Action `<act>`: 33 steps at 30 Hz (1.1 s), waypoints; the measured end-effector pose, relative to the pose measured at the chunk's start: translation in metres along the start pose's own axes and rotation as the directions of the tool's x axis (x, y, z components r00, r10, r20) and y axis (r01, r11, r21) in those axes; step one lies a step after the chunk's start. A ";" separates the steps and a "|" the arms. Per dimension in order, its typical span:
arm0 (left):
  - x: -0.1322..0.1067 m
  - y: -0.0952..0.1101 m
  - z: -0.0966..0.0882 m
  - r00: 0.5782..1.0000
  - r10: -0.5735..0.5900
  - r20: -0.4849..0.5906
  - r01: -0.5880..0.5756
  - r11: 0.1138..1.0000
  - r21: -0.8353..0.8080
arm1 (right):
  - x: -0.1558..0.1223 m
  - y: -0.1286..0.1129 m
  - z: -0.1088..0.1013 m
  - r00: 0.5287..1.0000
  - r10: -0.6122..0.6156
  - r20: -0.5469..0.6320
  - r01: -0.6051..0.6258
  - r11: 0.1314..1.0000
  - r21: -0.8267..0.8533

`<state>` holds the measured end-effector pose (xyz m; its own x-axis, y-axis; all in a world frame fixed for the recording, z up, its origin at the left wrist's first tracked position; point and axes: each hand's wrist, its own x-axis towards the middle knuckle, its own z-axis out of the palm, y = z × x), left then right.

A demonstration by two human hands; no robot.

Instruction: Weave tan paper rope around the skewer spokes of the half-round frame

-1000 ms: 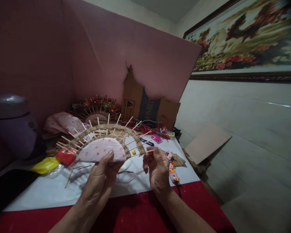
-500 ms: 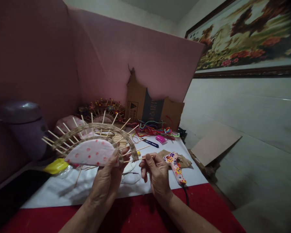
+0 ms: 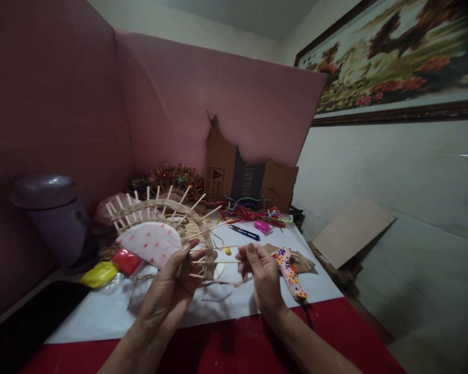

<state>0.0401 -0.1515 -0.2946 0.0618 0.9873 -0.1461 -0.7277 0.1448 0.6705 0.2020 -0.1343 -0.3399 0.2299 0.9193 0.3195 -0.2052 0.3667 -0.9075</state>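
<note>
My left hand (image 3: pixel 171 291) grips a half-round woven fan piece (image 3: pixel 164 228) by its lower right corner. The piece has a pink spotted fabric centre, a rim of woven straw and several thin wooden sticks poking outward. My right hand (image 3: pixel 259 272) is closed in a pinch on the tip of one stick (image 3: pixel 222 262) at the fan's right end. A pale strand of straw (image 3: pixel 226 282) trails below between the two hands. Both hands hover above the white sheet (image 3: pixel 234 301) on the table.
A flower-patterned glue gun (image 3: pixel 290 272) lies right of my right hand. Blue snips (image 3: pixel 245 232), a pink block (image 3: pixel 263 227), coloured cords (image 3: pixel 253 210), a finished fan (image 3: pixel 171 179) and a cardboard box (image 3: pixel 237 176) sit behind. Left are a purple bin (image 3: pixel 54 218) and yellow and red packets (image 3: pixel 109 267).
The fan has turned clockwise in my left hand, its right end dropping lower. My right hand has shifted slightly right and down, still pinching a stick. The view moved a little.
</note>
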 end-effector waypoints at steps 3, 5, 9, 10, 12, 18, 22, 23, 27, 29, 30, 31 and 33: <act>-0.006 0.002 0.003 0.991 -0.092 0.101 0.087 0.995 0.045 | 0.009 -0.007 -0.004 0.980 -0.180 0.085 0.191 0.971 -0.144; -0.008 0.001 0.003 0.979 -0.148 0.143 0.137 0.987 0.084 | 0.012 -0.012 -0.004 0.945 -0.256 0.203 0.294 0.936 -0.193; -0.006 -0.002 -0.002 0.965 -0.193 0.178 0.166 0.973 0.160 | 0.015 -0.016 -0.007 0.896 -0.195 0.400 0.283 0.943 -0.174; -0.004 -0.002 -0.003 0.964 -0.184 0.190 0.150 0.972 0.178 | 0.017 -0.017 -0.010 0.885 -0.136 0.446 0.238 0.954 -0.180; -0.001 0.001 -0.006 0.964 -0.155 0.216 0.109 0.971 0.213 | 0.020 -0.017 -0.016 0.866 -0.046 0.499 0.168 0.965 -0.201; 0.002 0.012 -0.007 0.952 -0.140 0.273 0.062 0.959 0.278 | 0.019 -0.021 -0.013 0.852 -0.186 0.489 0.236 0.971 -0.042; 0.004 0.017 -0.004 0.943 -0.193 0.270 0.110 0.949 0.295 | 0.010 -0.019 -0.004 0.790 -0.137 0.598 0.260 0.958 -0.124; 0.006 0.019 -0.004 0.942 -0.201 0.268 0.115 0.946 0.304 | 0.009 -0.018 -0.004 0.793 -0.107 0.599 0.250 0.955 -0.160; 0.015 0.032 -0.003 0.956 -0.186 0.226 0.093 0.925 0.369 | 0.014 -0.017 -0.013 0.862 -0.097 0.498 0.225 0.953 -0.203; 0.020 0.037 -0.005 0.967 -0.152 0.205 0.063 0.920 0.386 | 0.017 -0.018 -0.016 0.877 -0.129 0.462 0.250 0.945 -0.212; 0.023 0.038 -0.006 0.970 -0.132 0.202 0.045 0.921 0.388 | 0.017 -0.019 -0.017 0.878 -0.149 0.455 0.273 0.936 -0.220; 0.025 0.038 -0.009 0.973 -0.110 0.202 0.024 0.922 0.386 | 0.016 -0.019 -0.017 0.877 -0.170 0.450 0.299 0.926 -0.231; 0.028 0.035 -0.015 0.977 -0.066 0.201 -0.012 0.932 0.362 | 0.014 -0.020 -0.015 0.875 -0.219 0.432 0.350 0.902 -0.252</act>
<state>0.0060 -0.1196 -0.2860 0.2459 0.9685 -0.0404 -0.4320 0.1468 0.8898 0.2238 -0.1312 -0.3219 -0.1650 0.7859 0.5960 0.1355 0.6166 -0.7755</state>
